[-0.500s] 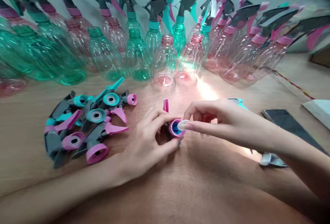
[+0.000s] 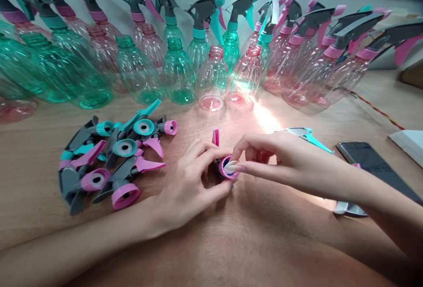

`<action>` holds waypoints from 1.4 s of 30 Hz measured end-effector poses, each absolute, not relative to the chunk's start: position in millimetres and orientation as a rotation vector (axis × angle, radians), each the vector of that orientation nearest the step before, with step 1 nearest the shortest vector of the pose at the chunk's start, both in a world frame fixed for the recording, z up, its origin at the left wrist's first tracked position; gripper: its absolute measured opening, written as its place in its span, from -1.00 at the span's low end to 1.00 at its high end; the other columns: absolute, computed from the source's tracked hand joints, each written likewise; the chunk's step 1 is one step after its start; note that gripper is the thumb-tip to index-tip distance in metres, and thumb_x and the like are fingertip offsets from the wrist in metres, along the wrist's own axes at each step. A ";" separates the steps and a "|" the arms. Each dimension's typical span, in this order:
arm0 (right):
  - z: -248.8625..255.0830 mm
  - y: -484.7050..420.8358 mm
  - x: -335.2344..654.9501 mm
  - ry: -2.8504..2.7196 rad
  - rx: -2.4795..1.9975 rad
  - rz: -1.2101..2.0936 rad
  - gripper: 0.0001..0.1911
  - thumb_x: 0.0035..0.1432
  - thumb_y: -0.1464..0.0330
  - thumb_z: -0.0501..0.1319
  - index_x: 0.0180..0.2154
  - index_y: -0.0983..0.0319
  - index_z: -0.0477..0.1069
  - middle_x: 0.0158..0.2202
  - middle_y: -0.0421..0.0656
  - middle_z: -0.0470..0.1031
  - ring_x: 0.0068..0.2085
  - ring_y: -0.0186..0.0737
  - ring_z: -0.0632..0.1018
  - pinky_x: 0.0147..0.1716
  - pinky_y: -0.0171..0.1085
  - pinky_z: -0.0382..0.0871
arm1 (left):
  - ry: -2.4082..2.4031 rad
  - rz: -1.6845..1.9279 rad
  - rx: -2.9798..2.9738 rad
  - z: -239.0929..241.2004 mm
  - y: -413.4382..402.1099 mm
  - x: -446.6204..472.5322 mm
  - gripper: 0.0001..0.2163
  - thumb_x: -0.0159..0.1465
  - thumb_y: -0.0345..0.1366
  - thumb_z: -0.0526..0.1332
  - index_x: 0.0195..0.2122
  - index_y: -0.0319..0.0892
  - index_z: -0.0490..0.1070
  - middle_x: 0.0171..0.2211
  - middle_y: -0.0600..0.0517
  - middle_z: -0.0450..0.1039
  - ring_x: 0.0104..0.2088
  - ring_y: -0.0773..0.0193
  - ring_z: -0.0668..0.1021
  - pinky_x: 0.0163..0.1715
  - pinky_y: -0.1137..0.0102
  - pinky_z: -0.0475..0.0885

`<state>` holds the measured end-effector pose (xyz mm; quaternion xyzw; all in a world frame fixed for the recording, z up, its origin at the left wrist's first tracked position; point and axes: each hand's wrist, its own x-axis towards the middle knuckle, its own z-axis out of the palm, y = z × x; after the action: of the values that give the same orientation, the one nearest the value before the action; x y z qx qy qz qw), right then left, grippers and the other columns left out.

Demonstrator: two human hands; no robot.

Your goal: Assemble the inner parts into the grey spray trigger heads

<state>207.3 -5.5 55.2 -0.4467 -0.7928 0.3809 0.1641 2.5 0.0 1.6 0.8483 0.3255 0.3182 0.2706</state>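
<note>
My left hand (image 2: 185, 179) is closed round a trigger spray head whose pink collar (image 2: 225, 175) faces me, open side up, showing blue inside. Its pink trigger (image 2: 216, 137) sticks up past my fingers. The rest of its body is mostly hidden. Between thumb and finger, my right hand (image 2: 271, 152) pinches a small white washer (image 2: 228, 167), which sits tilted in the collar's mouth. To the left of my left hand lies a pile of loose grey spray heads (image 2: 124, 172) with pink and turquoise collars and triggers.
Clear green bottles (image 2: 180, 71) and pink bottles (image 2: 211, 80) stand along the back, many with spray heads on. Behind my right hand lies a spray head with a turquoise trigger (image 2: 315, 139). A phone (image 2: 373, 159) and a white box edge (image 2: 410, 146) are at right.
The white washer has moved from the collar's right edge into its mouth, with my right thumb following. My left hand still holds the spray head; the view has shifted slightly.
</note>
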 end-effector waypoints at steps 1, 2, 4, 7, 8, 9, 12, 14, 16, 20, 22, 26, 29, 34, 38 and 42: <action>56.2 -5.7 208.1 -2.264 -1.279 1.064 -0.91 0.18 0.31 0.19 -0.28 0.18 0.41 -0.48 -0.34 0.46 -0.49 -0.46 0.40 -0.53 -0.43 0.22 | 0.878 0.859 2.286 1.9 -0.1 2.5 -0.75 0.18 -0.42 0.26 -0.11 -0.15 0.37 -0.26 0.07 0.33 -0.25 0.32 0.41 -0.27 0.43 0.31; 57.4 -5.9 209.0 -2.266 -1.286 1.033 -0.90 0.18 0.30 0.19 -0.28 0.18 0.40 -0.48 -0.34 0.46 -0.50 -0.47 0.39 -0.54 -0.44 0.21 | 0.879 0.857 2.288 2.1 -0.2 2.5 -0.75 0.17 -0.42 0.26 -0.11 -0.14 0.37 -0.26 0.07 0.33 -0.24 0.32 0.41 -0.27 0.43 0.31; 59.9 -6.2 211.5 -2.266 -1.298 0.968 -0.90 0.18 0.28 0.19 -0.28 0.17 0.40 -0.50 -0.35 0.43 -0.51 -0.48 0.38 -0.56 -0.45 0.20 | 0.885 0.852 2.287 2.2 -0.2 2.4 -0.74 0.17 -0.44 0.26 -0.11 -0.14 0.37 -0.26 0.07 0.33 -0.24 0.31 0.41 -0.26 0.42 0.32; 62.5 -6.6 214.2 -2.257 -1.312 0.893 -0.89 0.18 0.28 0.19 -0.27 0.17 0.40 -0.53 -0.36 0.41 -0.53 -0.48 0.36 -0.57 -0.46 0.19 | 0.894 0.847 2.282 1.5 0.1 2.4 -0.70 0.15 -0.46 0.26 -0.09 -0.12 0.36 -0.25 0.07 0.32 -0.24 0.31 0.41 -0.24 0.42 0.32; 62.7 -6.9 214.3 -2.265 -1.311 0.881 -0.89 0.18 0.28 0.19 -0.27 0.17 0.40 -0.52 -0.36 0.42 -0.53 -0.48 0.36 -0.57 -0.46 0.19 | 0.895 0.846 2.279 1.2 0.3 2.4 -0.70 0.15 -0.46 0.26 -0.08 -0.12 0.36 -0.25 0.08 0.32 -0.24 0.32 0.41 -0.24 0.42 0.32; 62.5 -7.3 213.8 -2.283 -1.306 0.871 -0.88 0.19 0.27 0.18 -0.27 0.17 0.40 -0.52 -0.35 0.43 -0.53 -0.48 0.37 -0.57 -0.46 0.20 | 0.893 0.845 2.276 1.0 0.4 2.4 -0.70 0.15 -0.46 0.26 -0.09 -0.12 0.36 -0.25 0.08 0.32 -0.24 0.32 0.41 -0.24 0.42 0.32; 60.1 -8.9 209.7 -2.384 -1.272 0.787 -0.92 0.19 0.32 0.17 -0.30 0.17 0.41 -0.55 -0.36 0.42 -0.54 -0.50 0.36 -0.58 -0.46 0.16 | 0.883 0.845 2.274 0.8 0.6 2.6 -0.73 0.16 -0.45 0.27 -0.11 -0.14 0.37 -0.25 0.07 0.33 -0.23 0.32 0.42 -0.24 0.42 0.32; 58.1 -10.0 206.7 -2.441 -1.256 0.692 -0.95 0.17 0.40 0.18 -0.32 0.17 0.41 -0.57 -0.38 0.38 -0.57 -0.52 0.34 -0.59 -0.47 0.12 | 0.884 0.846 2.277 1.1 0.6 2.8 -0.75 0.17 -0.42 0.27 -0.12 -0.14 0.37 -0.25 0.07 0.33 -0.22 0.31 0.42 -0.25 0.42 0.32; 56.7 -11.0 205.0 -2.469 -1.251 0.615 -0.93 0.14 0.45 0.18 -0.32 0.17 0.40 -0.59 -0.40 0.35 -0.58 -0.53 0.32 -0.59 -0.48 0.09 | 0.890 0.848 2.280 1.3 0.3 2.8 -0.77 0.18 -0.40 0.26 -0.12 -0.14 0.38 -0.26 0.07 0.34 -0.23 0.30 0.42 -0.25 0.41 0.32; 55.9 -12.3 206.2 -2.484 -1.243 0.559 -0.92 0.15 0.44 0.18 -0.26 0.18 0.37 -0.57 -0.39 0.35 -0.57 -0.54 0.33 -0.58 -0.49 0.10 | 0.882 0.861 2.277 0.4 -0.2 1.9 -0.75 0.18 -0.40 0.27 -0.10 -0.14 0.38 -0.23 0.05 0.35 -0.21 0.30 0.43 -0.23 0.40 0.34; 55.7 -12.7 207.5 -2.490 -1.259 0.517 -0.91 0.16 0.40 0.18 -0.24 0.16 0.37 -0.56 -0.39 0.35 -0.56 -0.52 0.34 -0.57 -0.49 0.10 | 0.879 0.875 2.279 -0.6 0.1 1.3 -0.73 0.18 -0.40 0.27 -0.08 -0.14 0.38 -0.22 0.04 0.35 -0.21 0.30 0.43 -0.24 0.40 0.35; 54.1 -13.0 207.5 -2.531 -1.254 0.493 -0.91 0.16 0.37 0.18 -0.24 0.14 0.38 -0.57 -0.39 0.35 -0.57 -0.50 0.33 -0.57 -0.47 0.09 | 0.884 0.884 2.284 -3.0 1.2 0.4 -0.70 0.17 -0.40 0.28 -0.06 -0.12 0.39 -0.21 0.03 0.36 -0.21 0.28 0.43 -0.26 0.40 0.37; 52.7 -13.6 205.3 -2.543 -1.266 0.433 -0.89 0.14 0.41 0.17 -0.24 0.17 0.40 -0.60 -0.37 0.32 -0.59 -0.47 0.31 -0.58 -0.43 0.07 | 0.869 0.895 2.273 -3.6 1.3 0.2 -0.70 0.17 -0.40 0.28 -0.05 -0.12 0.40 -0.22 0.03 0.36 -0.26 0.30 0.43 -0.30 0.40 0.37; 51.9 -15.1 202.1 -2.560 -1.246 0.370 -0.85 0.10 0.43 0.17 -0.24 0.19 0.42 -0.59 -0.34 0.35 -0.59 -0.44 0.31 -0.58 -0.40 0.04 | 0.853 0.880 2.277 -2.5 -0.4 0.1 -0.72 0.19 -0.37 0.27 -0.06 -0.15 0.41 -0.23 0.00 0.37 -0.24 0.25 0.44 -0.27 0.35 0.40; 50.8 -16.5 202.0 -2.564 -1.236 0.369 -0.85 0.10 0.44 0.15 -0.24 0.21 0.41 -0.57 -0.33 0.37 -0.58 -0.44 0.31 -0.57 -0.40 0.06 | 0.839 0.869 2.301 -1.8 -1.0 -0.8 -0.74 0.19 -0.38 0.26 -0.07 -0.18 0.42 -0.23 -0.01 0.37 -0.23 0.25 0.44 -0.21 0.33 0.40; 51.5 -16.9 208.3 -2.616 -1.227 0.366 -0.92 0.12 0.42 0.17 -0.29 0.20 0.41 -0.57 -0.33 0.38 -0.57 -0.43 0.31 -0.57 -0.40 0.05 | 0.814 0.864 2.333 -1.3 -0.3 -0.2 -0.75 0.20 -0.38 0.26 -0.08 -0.16 0.43 -0.23 0.00 0.37 -0.21 0.27 0.43 -0.19 0.36 0.40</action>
<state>208.3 -16.9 51.5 -0.4185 -0.8923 0.1249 0.1141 -0.2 -0.3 -1.3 0.8609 0.3004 0.3188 0.2588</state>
